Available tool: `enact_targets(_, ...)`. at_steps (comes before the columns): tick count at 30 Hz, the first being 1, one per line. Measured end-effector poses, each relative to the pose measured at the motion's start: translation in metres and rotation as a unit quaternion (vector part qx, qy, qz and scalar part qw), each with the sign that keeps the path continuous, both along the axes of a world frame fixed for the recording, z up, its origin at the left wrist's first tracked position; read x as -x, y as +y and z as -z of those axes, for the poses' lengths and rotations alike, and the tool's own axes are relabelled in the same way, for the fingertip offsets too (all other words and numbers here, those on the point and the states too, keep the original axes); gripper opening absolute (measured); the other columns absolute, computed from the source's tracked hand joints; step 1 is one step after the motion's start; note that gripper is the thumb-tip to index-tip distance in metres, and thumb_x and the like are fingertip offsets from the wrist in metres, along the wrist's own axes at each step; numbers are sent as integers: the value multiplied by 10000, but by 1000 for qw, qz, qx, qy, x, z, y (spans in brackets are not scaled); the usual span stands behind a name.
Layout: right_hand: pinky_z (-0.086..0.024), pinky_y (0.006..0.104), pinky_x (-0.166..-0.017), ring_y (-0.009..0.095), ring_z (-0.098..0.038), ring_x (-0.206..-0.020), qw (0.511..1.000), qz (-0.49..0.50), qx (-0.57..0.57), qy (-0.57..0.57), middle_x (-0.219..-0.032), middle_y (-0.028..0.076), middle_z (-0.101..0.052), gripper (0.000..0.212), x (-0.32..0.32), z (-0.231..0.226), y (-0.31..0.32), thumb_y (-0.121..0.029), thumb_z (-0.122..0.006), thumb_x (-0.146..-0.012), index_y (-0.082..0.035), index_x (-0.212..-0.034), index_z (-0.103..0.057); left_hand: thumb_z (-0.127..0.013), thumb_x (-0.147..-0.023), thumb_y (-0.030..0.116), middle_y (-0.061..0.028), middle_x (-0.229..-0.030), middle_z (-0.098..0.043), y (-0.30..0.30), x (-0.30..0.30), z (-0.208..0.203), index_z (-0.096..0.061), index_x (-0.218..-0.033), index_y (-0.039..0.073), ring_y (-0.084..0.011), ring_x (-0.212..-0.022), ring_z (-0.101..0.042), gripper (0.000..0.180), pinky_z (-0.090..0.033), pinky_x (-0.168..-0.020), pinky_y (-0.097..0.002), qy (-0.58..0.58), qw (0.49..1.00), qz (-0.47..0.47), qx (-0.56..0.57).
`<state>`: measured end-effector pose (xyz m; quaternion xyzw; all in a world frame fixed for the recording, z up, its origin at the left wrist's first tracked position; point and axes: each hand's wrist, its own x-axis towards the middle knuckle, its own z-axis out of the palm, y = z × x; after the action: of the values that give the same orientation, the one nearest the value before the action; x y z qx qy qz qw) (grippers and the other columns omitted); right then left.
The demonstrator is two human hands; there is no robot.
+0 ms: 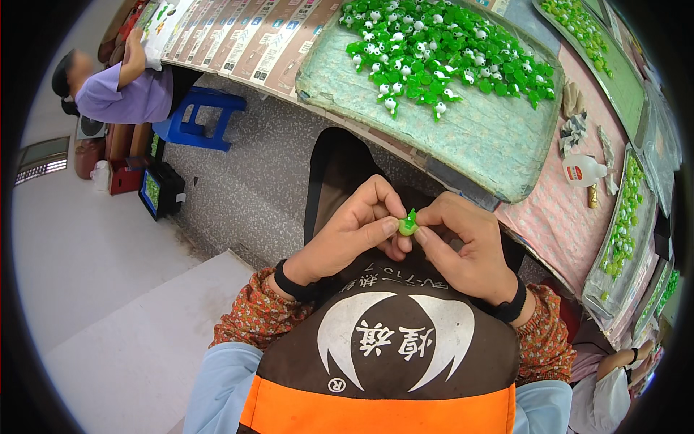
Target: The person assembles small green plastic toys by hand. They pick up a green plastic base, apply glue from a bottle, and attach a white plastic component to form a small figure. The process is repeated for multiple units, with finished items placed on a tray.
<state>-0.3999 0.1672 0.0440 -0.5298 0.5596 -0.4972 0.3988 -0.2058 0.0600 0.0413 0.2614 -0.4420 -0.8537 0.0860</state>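
Between the fingertips of both hands sits a small green plastic piece [408,225], lighter at the bottom with a brighter green pointed top. My left hand [365,220] pinches it from one side with thumb and finger. From the other side my right hand [463,242] grips it the same way. Both hands are over my lap, in front of the brown apron [303,347]. Beyond them, a large tray [434,137] with a pale green lining bears a heap of small green and white figures [441,58].
At the right stand a clear bottle [584,171], crumpled gloves [572,119] and a tray of green pieces [623,217]. Another tray [614,79] lies at the far right. A blue stool [199,119] stands left, near a person in purple [126,94]. Another person's arm [625,358] shows lower right.
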Motion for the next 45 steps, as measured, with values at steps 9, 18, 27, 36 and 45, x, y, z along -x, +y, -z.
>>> enact_targets(9, -404, 224, -548, 52, -533, -673, 977, -29, -108, -183, -806, 15, -564, 68, -2, -1, 5, 14, -692, -844, -13, -894, -654, -532, -1045, 85, -43, -1022, -587, -1, -6, 2, -426, -1138, 76, -95, -889, -637, 141, -568, -799, -269, 70, 996, 48, 16)
enact_targets(18, -385, 234, -535, 62, -508, -648, 979, -50, -92, -175, -775, 22, -541, 79, 2, -2, 8, 53, -669, -798, -11, -818, -627, -537, -1033, 62, -39, -1055, -529, 6, -6, 1, -423, -1132, 70, -92, -904, -632, 151, -557, -804, -262, 72, 995, 62, 20)
enact_targets(27, -415, 251, -534, 112, -543, -624, 992, -64, 4, -109, -734, 51, -560, 86, 4, -8, 9, 74, -659, -765, -6, -786, -636, -535, -1023, 47, -59, -1043, -525, 9, -6, 0, -436, -1106, 59, -120, -936, -630, 130, -537, -822, -259, 102, 992, 70, 4)
enact_targets(36, -443, 251, -529, 118, -582, -612, 993, -63, 19, -102, -736, 58, -592, 83, 3, -11, 13, 74, -656, -761, -3, -790, -665, -520, -1026, 46, -65, -1046, -527, 8, -5, -4, -441, -1108, 53, -141, -969, -629, 114, -522, -832, -267, 113, 989, 94, 24)
enact_targets(45, -436, 256, -515, 120, -573, -596, 993, -58, 37, -100, -713, 58, -592, 91, 1, -12, 14, 79, -648, -752, 0, -790, -673, -511, -1039, 57, -69, -1055, -525, 8, -6, -5, -442, -1103, 55, -146, -969, -633, 94, -518, -826, -264, 127, 987, 99, 21)
